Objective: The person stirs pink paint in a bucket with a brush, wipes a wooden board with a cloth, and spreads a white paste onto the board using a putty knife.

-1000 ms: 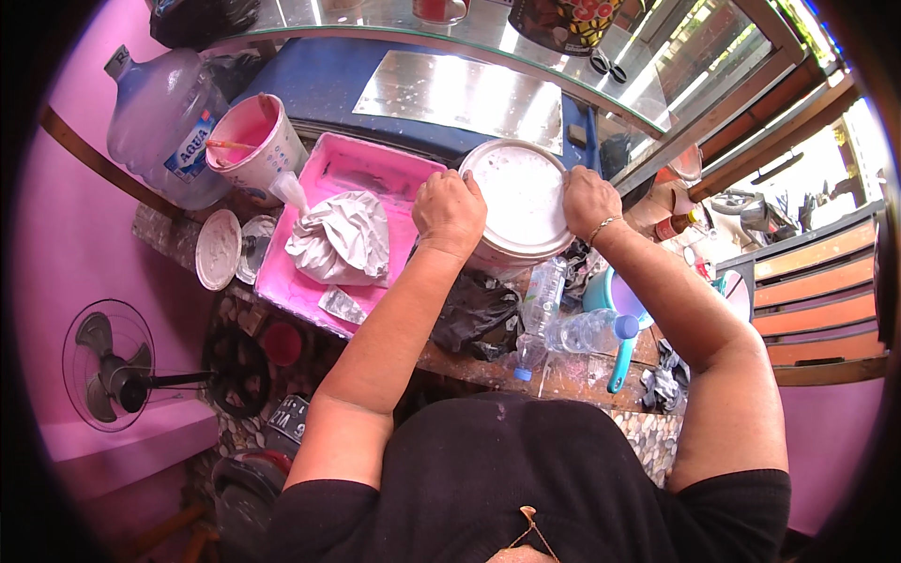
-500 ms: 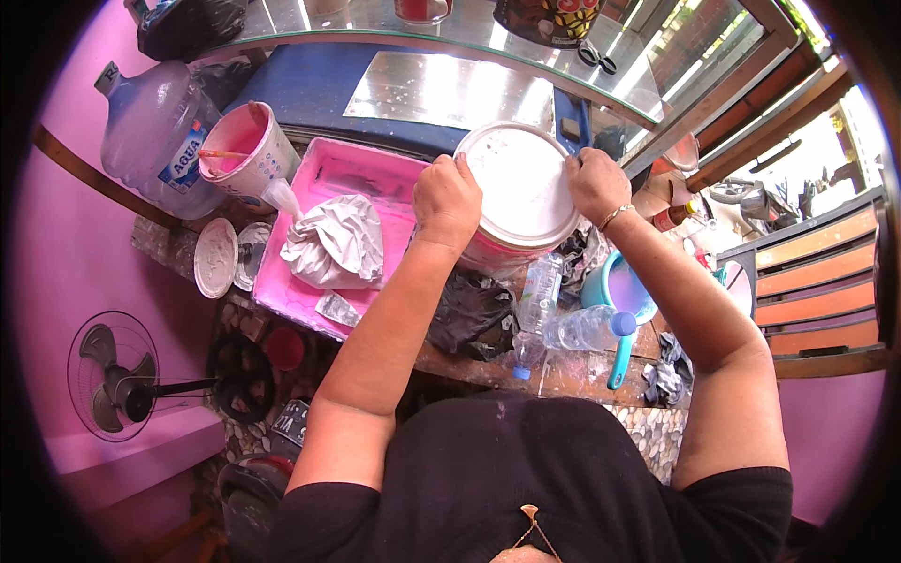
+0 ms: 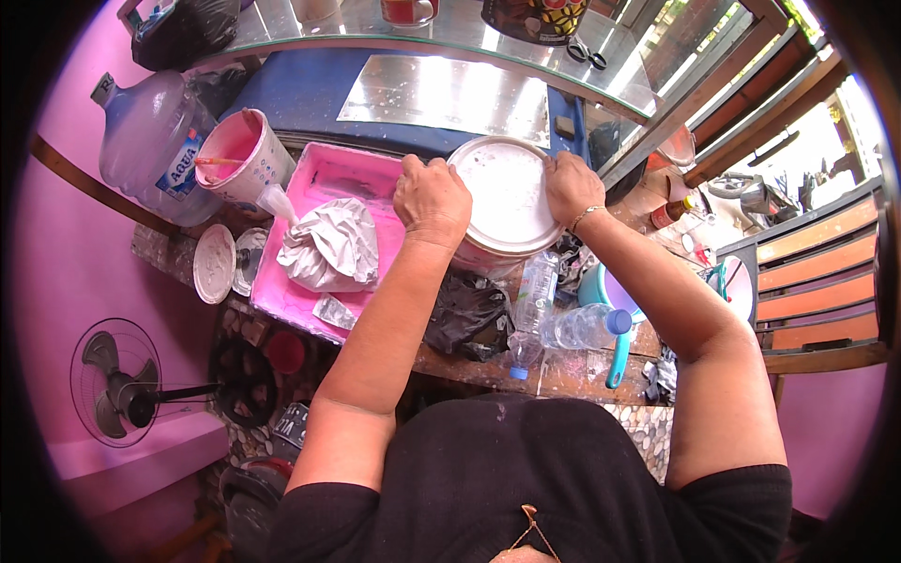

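Note:
A round white lid (image 3: 499, 195), smudged and speckled, sits on a bucket (image 3: 486, 262) in front of me. My left hand (image 3: 432, 199) is closed at the lid's left rim, knuckles up. At the right rim my right hand (image 3: 574, 190), with a bracelet on the wrist, grips with its fingers over the edge. Both hands hide parts of the rim, and the fingertips are largely out of sight. Left of my left hand lies a pink paint tray (image 3: 392, 183) with a crumpled whitish bag (image 3: 330, 246) in it.
A pink-stained bucket (image 3: 246, 159) and a large water jug (image 3: 155, 141) stand at left. Clear plastic bottles (image 3: 572, 328), a black plastic bag (image 3: 467, 314) and a turquoise-handled dipper (image 3: 618, 361) lie near the front edge. A glass shelf (image 3: 432, 33) spans the back.
Both hands and the lidded bucket have shifted slightly left and nearer to me. My hands keep their hold on the rim. The view has also moved a little.

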Demonstrator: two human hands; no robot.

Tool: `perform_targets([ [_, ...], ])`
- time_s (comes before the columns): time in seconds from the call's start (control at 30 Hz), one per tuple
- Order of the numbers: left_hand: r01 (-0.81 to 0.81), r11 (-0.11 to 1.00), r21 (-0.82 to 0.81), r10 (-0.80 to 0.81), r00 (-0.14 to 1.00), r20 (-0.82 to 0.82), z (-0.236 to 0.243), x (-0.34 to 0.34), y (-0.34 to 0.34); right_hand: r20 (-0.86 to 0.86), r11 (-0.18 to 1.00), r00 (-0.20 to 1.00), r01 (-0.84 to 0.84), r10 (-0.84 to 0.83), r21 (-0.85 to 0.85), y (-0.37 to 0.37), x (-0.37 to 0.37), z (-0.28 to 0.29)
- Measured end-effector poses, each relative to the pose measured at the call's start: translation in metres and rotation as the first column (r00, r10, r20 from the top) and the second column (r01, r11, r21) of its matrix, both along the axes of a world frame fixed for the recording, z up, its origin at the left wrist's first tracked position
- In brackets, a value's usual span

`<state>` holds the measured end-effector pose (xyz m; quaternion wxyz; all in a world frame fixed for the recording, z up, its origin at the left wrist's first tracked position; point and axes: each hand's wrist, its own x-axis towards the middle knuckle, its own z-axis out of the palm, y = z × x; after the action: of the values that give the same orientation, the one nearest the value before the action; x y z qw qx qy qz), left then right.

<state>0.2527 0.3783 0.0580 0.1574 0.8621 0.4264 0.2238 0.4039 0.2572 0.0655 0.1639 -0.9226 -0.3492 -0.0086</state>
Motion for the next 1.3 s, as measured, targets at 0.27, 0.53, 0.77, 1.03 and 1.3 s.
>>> perform_targets([
  [0.27,0.036,0.999,-0.026,-0.037,0.999,-0.006,-0.011,0.004,0.005,-0.083,0.998,0.996,0.042,-0.046,-0.047,0.007,0.003,0.002],
  [0.53,0.142,0.987,-0.078,-0.146,0.988,-0.045,-0.007,0.003,0.013,-0.243,1.0,0.97,-0.02,0.014,-0.022,0.014,0.016,0.003],
  [0.77,0.153,0.982,-0.111,-0.159,0.986,-0.043,-0.009,0.001,0.017,-0.313,0.993,0.949,-0.065,0.031,-0.1,0.017,0.023,0.006],
  [1.03,0.14,0.98,-0.142,-0.141,0.99,-0.001,-0.014,0.002,0.018,-0.266,0.996,0.963,-0.064,0.045,-0.065,0.018,0.026,-0.003],
  [1.3,0.208,0.942,-0.265,-0.29,0.899,-0.328,0.034,0.033,0.028,-0.197,0.991,0.979,-0.077,0.055,-0.109,0.012,0.019,0.008],
])
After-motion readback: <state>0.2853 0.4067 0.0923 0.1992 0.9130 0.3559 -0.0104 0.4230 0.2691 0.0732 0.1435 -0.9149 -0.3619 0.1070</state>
